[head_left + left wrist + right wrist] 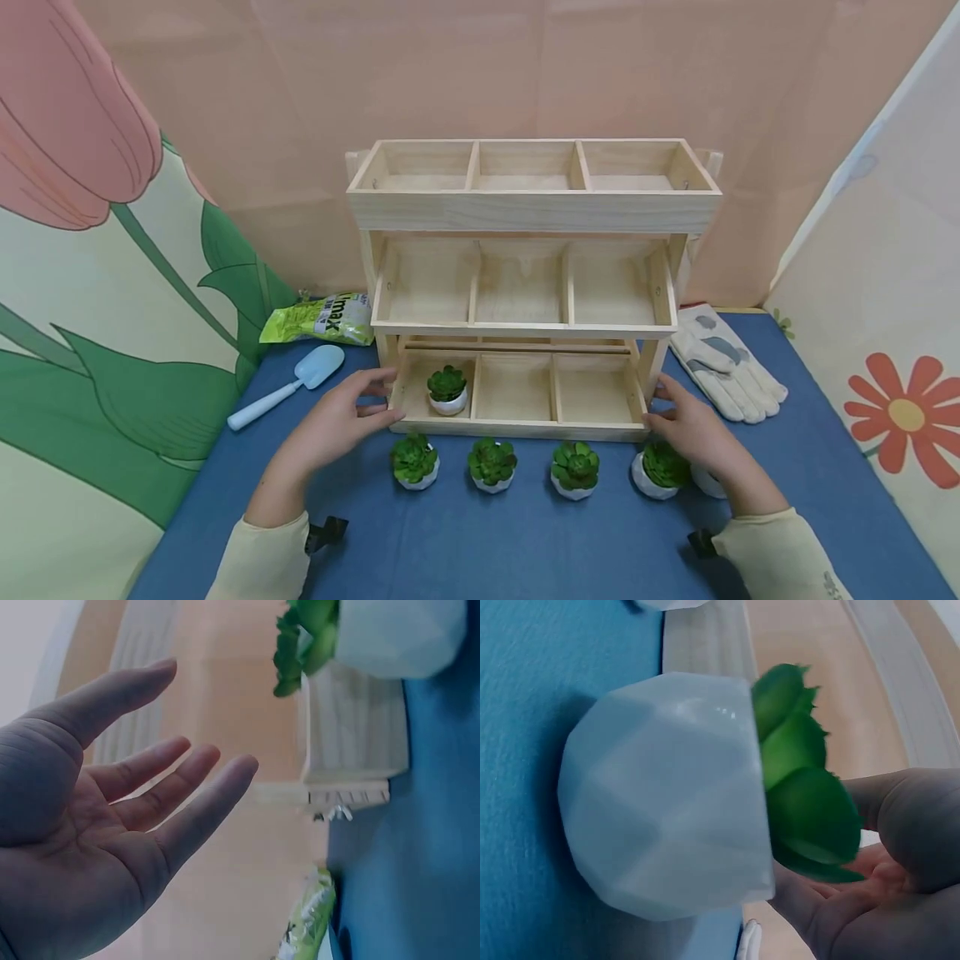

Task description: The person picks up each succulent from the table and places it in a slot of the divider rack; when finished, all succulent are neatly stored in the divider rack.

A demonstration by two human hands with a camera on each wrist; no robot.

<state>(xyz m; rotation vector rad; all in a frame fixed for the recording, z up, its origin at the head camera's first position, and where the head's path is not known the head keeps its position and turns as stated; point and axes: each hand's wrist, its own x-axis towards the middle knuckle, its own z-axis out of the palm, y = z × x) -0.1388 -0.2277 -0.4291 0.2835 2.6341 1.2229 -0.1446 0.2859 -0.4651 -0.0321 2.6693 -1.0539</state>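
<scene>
A three-tier wooden planter stand (534, 213) stands on the blue cloth, each tier split into three compartments. One succulent in a white pot (447, 403) sits in the bottom tier's left compartment. My left hand (348, 417), fingers apart and loosely bent, is at the bottom tier's left end; in the left wrist view its palm is bare. At the right end is my right hand (693, 427), above potted succulents. A faceted white pot (667, 795) hides part of that hand in the right wrist view. Whether either hand touches the wood, I cannot tell.
Several potted succulents (574, 471) line up before the stand; one pot (708, 482) is partly hidden by my right wrist. A light-blue trowel (285, 390) and green bag (318, 320) lie left, white gloves (727, 367) right. Printed fabric walls surround the table.
</scene>
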